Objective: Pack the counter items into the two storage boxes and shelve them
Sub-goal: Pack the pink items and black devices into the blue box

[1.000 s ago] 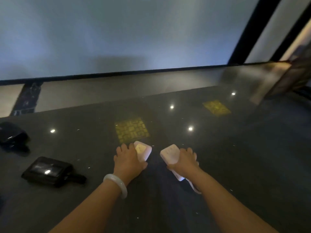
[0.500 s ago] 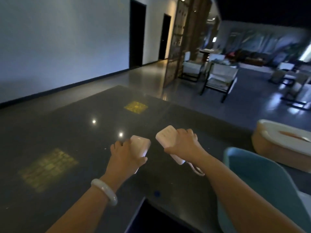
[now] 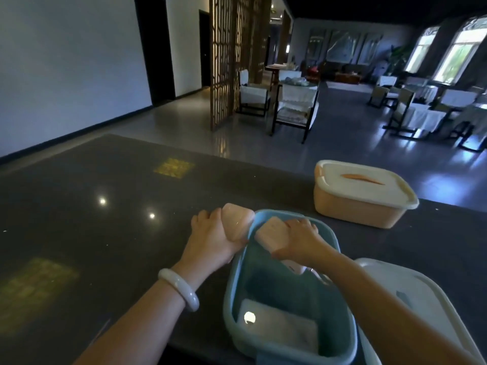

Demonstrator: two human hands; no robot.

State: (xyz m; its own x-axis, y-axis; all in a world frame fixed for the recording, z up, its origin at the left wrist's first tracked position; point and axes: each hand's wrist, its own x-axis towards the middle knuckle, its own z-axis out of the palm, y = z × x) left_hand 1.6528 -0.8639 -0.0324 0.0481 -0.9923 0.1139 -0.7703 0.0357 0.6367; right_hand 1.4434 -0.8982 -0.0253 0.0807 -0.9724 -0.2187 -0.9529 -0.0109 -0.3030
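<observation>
While both arms reach forward over the dark polished stone bench (image 3: 105, 227), each of the hands is clamped on its own item. The left hand (image 3: 210, 239) grips a pale pink, rounded rectangular block (image 3: 237, 224), fingers curled over its far edge. The right hand (image 3: 300, 239) grips a second pale pink block (image 3: 271, 234) in the same manner. The two hands are close together but not touching.

Directly beneath the right hand sits an open blue plastic storage box (image 3: 229, 306); the left hand holds its block just outside the box's far left rim. A flat white folded item (image 3: 279, 331) lies on the box floor, nearer the person than either hand. A loose white plastic lid (image 3: 432, 312) rests just right of the right forearm. Beyond the right hand, well apart, stands a peach plastic storage box with a white lid (image 3: 361, 206), closed. A white bangle (image 3: 179, 288) circles the left wrist.
</observation>
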